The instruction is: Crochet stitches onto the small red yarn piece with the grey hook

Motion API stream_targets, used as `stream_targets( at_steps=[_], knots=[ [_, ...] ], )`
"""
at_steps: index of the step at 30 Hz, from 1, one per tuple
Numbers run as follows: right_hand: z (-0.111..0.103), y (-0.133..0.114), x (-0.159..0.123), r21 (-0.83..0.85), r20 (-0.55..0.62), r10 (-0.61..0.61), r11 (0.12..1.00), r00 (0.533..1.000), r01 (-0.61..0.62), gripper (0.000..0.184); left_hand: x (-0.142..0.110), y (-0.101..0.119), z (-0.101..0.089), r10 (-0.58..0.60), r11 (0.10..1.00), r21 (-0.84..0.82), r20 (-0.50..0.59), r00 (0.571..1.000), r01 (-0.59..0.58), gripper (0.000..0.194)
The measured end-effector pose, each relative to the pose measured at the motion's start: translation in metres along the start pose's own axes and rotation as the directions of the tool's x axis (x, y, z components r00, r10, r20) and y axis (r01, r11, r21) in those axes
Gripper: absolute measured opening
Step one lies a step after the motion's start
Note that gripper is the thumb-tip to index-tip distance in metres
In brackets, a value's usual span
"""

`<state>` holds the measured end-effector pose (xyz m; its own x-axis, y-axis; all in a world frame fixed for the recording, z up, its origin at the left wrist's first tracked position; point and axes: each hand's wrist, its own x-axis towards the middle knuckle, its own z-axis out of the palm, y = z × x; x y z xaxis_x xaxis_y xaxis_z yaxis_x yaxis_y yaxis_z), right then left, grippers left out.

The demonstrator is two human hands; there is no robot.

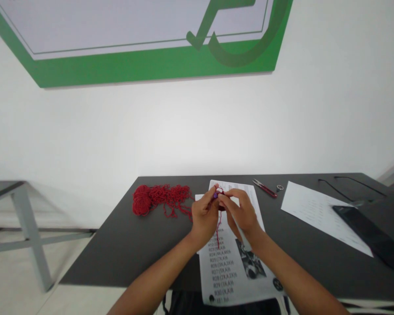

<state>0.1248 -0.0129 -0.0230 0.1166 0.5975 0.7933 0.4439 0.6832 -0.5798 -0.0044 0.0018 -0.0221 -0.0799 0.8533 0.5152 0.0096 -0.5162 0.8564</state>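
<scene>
My left hand [205, 216] is closed, thumb and fingers pinching a small piece of red crochet work [222, 207] above a printed sheet. At its thumb shows a small purple thing [216, 195], too small to name. My right hand [243, 214] meets it from the other side, its fingers closed on the same red piece. Most of the piece is hidden behind the fingers. A red yarn tail [218, 234] hangs from it over the paper. The printed pattern sheet [219, 275], with rows of text and a dark picture, lies beneath both hands.
A red yarn ball [142, 200] with a loose tangle [170, 196] lies at left on the dark table [144, 249]. Thread snips [265, 188] and a small ring [279, 188] lie behind. Right are another sheet [315, 210], a black phone [367, 234] and glasses [357, 201].
</scene>
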Motion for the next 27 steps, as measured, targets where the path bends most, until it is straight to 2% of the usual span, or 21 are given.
stream_targets(
  at_steps=[3, 5, 7, 9, 12, 18, 22, 27],
  knots=[
    [0.002, 0.002, -0.002, -0.003, -0.039, -0.050, 0.999, 0.998, 0.050, 0.016, 0.001, 0.000, 0.004, -0.210, 0.926, -0.302, 0.091, 0.973, 0.228, 0.044],
    [-0.001, 0.000, 0.001, 0.006, -0.038, -0.069, 0.998, 0.997, 0.069, 0.018, 0.005, 0.001, 0.003, -0.276, 0.845, -0.428, 0.166, 0.947, 0.322, 0.051],
    [-0.008, -0.002, 0.008, 0.105, 0.071, -0.092, 0.991, 0.993, 0.084, 0.022, 0.011, 0.003, -0.001, -0.272, 0.814, -0.481, 0.179, 0.946, 0.325, 0.052],
    [-0.015, -0.004, 0.015, 0.227, 0.133, -0.099, 0.972, 0.986, 0.067, 0.021, 0.017, 0.004, -0.007, -0.245, 0.821, -0.489, 0.166, 0.955, 0.295, 0.051],
    [-0.022, -0.003, 0.022, 0.340, 0.171, -0.072, 0.940, 0.983, 0.010, 0.018, 0.022, 0.006, -0.013, -0.209, 0.844, -0.454, 0.209, 0.955, 0.284, 0.054],
    [-0.024, -0.004, 0.023, 0.358, 0.166, -0.069, 0.934, 0.984, 0.005, 0.010, 0.022, 0.010, -0.018, -0.175, 0.836, -0.457, 0.302, 0.937, 0.304, 0.056],
    [-0.026, -0.006, 0.023, 0.386, 0.189, -0.100, 0.922, 0.977, 0.020, 0.005, 0.023, 0.015, -0.020, -0.186, 0.812, -0.487, 0.304, 0.934, 0.321, 0.054],
    [-0.027, -0.008, 0.021, 0.441, 0.219, -0.079, 0.897, 0.973, -0.026, 0.007, 0.025, 0.020, -0.022, -0.204, 0.781, -0.513, 0.326, 0.923, 0.355, 0.055]
  ],
)
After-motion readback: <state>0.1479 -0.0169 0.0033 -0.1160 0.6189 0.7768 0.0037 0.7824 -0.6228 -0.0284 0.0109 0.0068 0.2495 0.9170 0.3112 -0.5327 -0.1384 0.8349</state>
